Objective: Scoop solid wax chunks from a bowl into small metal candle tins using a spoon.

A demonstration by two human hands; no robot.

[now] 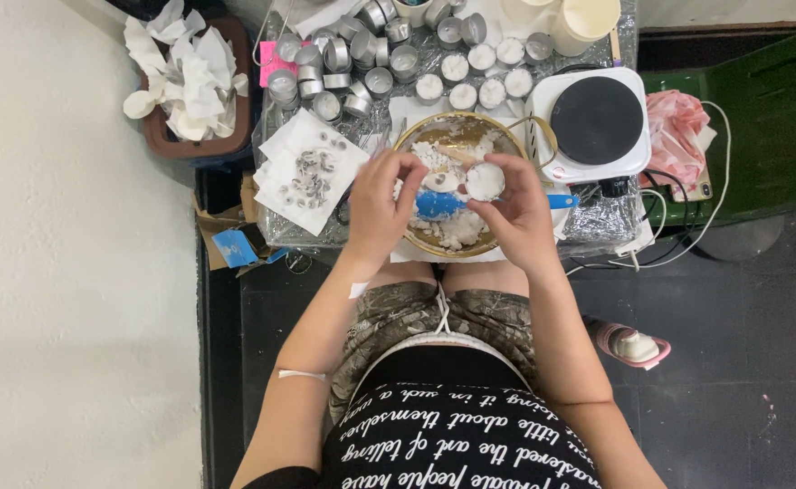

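Right hand (517,210): fingers closed around a small round tealight cup (486,180) filled with white wax, held at its rim, open face up. The cup sits at about 11 o'clock from the palm, touching the fingertips, above the bowl.

Left hand (381,204): fingers curled together, tips at about 2 o'clock from the palm, just beside the cup but apart from it; whether they pinch anything small, I cannot tell. The right hand is the one on the cup; the left is the nearer of the two free approaches, from 9 o'clock.

Blue-handled tool (441,205): lies under both hands, long axis running 9 to 3 o'clock across the bowl, its handle end showing past the right wrist.

Bowl (416,134): gold-rimmed, round, holding white wax pieces, directly beneath the hands.

White paper sheet (282,181): at 9 o'clock from the bowl, square, scattered with small metal wick tabs (312,172).

Hot plate (597,122): at 2 o'clock from the bowl, white square body, black round top, cable trailing to 3 o'clock.

Filled cups (475,77): a row with white wax at 12 o'clock.

Empty metal cups (352,63): heap at 11 o'clock.

Brown bin (239,100): at 10 o'clock, stuffed with crumpled white tissue.

Cream tubs (579,20): far edge, 1 o'clock, no readable label.
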